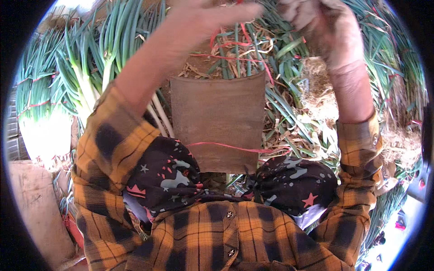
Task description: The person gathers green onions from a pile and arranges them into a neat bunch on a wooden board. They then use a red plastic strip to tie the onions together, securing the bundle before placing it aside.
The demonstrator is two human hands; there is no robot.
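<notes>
My left hand (210, 20) is blurred at the top edge, partly cut off, with one digit stretched to the right. Across from it, my right hand (330, 30) is also blurred and cut off at the top; whether either holds anything cannot be made out. Below and between them lie green onion leaves (237, 50) with red plastic twine (245, 34) looped over them. A brown board (217, 111) sits in front of me, and another red strand (230, 146) crosses its near end. Beside my left forearm are loose green onions (81, 78) with white stalks.
At the left stands a bundle of green onions (39, 91) tied with red twine. More green onions (379, 67) with tangled roots (318, 88) lie on the right. Leaf trimmings (298, 125) cover the ground beside the board. A wooden plank (37, 210) is at lower left.
</notes>
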